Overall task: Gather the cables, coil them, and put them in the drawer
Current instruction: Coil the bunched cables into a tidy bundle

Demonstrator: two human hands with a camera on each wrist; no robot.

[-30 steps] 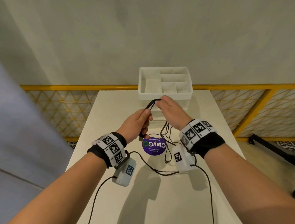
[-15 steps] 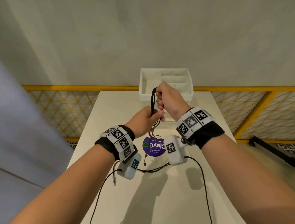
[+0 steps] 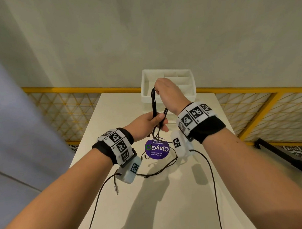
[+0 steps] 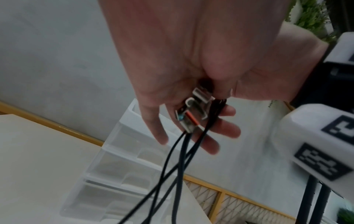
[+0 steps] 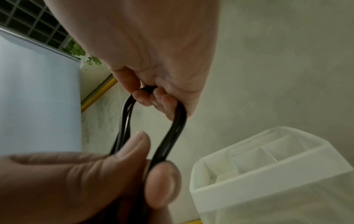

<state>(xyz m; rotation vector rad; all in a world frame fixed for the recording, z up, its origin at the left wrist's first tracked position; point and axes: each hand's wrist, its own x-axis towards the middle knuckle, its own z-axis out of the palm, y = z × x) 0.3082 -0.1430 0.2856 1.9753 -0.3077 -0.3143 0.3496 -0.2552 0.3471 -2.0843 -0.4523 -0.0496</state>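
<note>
A black cable (image 3: 153,103) is folded into a long narrow loop held upright above the table. My right hand (image 3: 158,89) grips the loop's top bend, fingers curled round it (image 5: 147,94). Lower down, my left hand (image 3: 160,121) pinches the loop's strands between thumb and forefinger (image 5: 145,163). In the left wrist view the same hand (image 4: 199,106) also holds the metal USB plugs (image 4: 193,112), and the strands (image 4: 172,166) hang down from it. The white drawer unit (image 3: 168,98) stands just behind both hands at the table's far edge; its front drawers (image 4: 122,169) look closed.
A thin dark cable (image 3: 159,169) lies slack on the white table (image 3: 168,208), with a metal jack plug (image 3: 116,189) near my left wrist. A round purple ClayGo sticker (image 3: 157,148) sits under my hands. The unit's top tray (image 5: 268,163) has open compartments. A yellow railing (image 3: 76,89) runs behind.
Both hands have risen. My right hand has drawn the loop's top upward and turned it upright, stretching the loop long, while my left hand keeps pinching the strands below.
</note>
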